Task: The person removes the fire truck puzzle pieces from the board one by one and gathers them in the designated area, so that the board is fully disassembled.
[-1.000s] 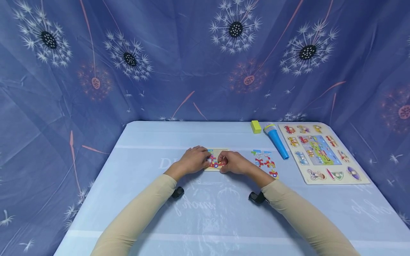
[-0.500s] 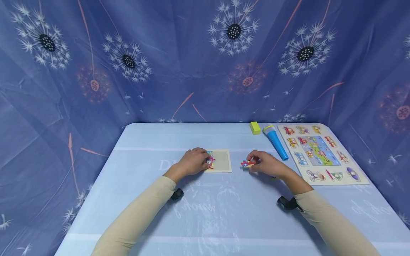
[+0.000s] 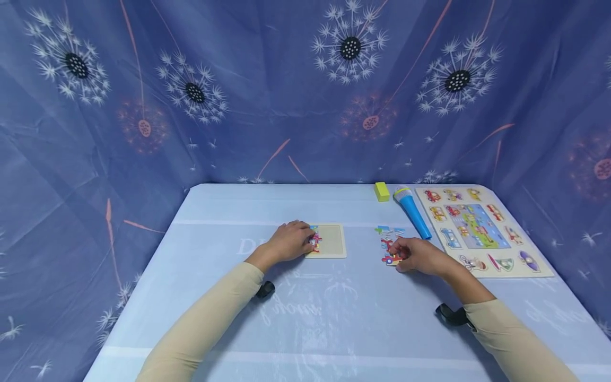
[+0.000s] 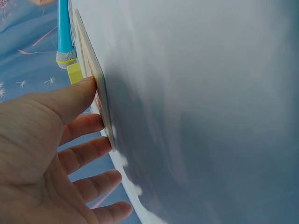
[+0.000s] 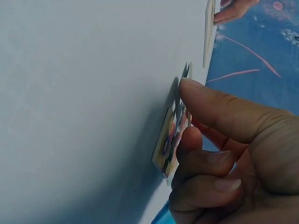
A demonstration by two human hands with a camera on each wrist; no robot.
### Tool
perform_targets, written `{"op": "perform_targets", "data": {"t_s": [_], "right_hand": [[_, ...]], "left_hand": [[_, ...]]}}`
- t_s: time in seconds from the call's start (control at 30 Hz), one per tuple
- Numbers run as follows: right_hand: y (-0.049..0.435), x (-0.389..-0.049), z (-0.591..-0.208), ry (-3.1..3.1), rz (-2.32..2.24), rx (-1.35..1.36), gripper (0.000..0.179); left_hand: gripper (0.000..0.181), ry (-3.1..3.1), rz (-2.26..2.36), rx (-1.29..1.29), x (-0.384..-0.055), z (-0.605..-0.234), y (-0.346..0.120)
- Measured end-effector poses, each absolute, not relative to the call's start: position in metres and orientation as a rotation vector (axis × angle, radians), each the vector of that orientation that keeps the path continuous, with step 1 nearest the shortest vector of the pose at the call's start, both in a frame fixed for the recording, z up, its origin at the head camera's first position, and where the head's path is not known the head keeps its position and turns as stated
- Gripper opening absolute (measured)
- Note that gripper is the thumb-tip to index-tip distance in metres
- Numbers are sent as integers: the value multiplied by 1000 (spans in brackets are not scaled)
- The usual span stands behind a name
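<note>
My left hand [image 3: 288, 241] rests at the left side of a small wooden puzzle tray [image 3: 334, 241] in the head view. A strip of colourful pieces [image 3: 315, 240] fills the tray's left part, partly under the fingers. In the left wrist view the thumb [image 4: 86, 91] touches the tray edge, and the other fingers lie loosely spread. Farther right, my right hand [image 3: 417, 255] pinches a puzzle piece [image 3: 390, 260] with a red car picture. It is low over several loose puzzle pieces [image 3: 389, 231], which the hand partly hides. The right wrist view shows the held piece edge-on.
A blue toy microphone [image 3: 413, 213] and a yellow block [image 3: 381, 191] lie behind the loose pieces. A large wooden peg puzzle board [image 3: 482, 231] stands at the table's right. Behind the table [image 3: 215, 212] hangs a blue flowered curtain [image 3: 267, 106].
My right hand has moved right, away from the tray to the loose pieces, carrying the red car piece. The tray's right part is now uncovered. My left hand has stayed in place.
</note>
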State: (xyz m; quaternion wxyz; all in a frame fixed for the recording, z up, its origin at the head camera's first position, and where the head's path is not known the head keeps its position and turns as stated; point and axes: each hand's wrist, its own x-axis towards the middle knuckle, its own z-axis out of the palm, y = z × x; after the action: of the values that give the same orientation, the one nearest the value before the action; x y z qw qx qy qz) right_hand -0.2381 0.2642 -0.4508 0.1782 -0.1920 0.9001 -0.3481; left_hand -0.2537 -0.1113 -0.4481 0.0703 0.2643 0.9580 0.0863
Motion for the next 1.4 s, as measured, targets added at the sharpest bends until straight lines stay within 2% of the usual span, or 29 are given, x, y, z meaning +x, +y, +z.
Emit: {"op": "perform_targets", "data": {"t_s": [0.67,0.87,1.1,1.4], "right_hand": [[260,-236,-454,2593,-919,-507,31],[255,-238,-430,2608,-1007,-479,37],[211,-266,-392,2602,-1133,-470,44],[146,-300,-415,2446,-1154,-443,51]], "left_hand": [[50,2879,222,767,-255,-446,-112],[51,2863,246,763,-254,-447,-112],[51,2862,250,754,-253,-450,-112],[44,2863,241,735,-255,-449,-111]]}}
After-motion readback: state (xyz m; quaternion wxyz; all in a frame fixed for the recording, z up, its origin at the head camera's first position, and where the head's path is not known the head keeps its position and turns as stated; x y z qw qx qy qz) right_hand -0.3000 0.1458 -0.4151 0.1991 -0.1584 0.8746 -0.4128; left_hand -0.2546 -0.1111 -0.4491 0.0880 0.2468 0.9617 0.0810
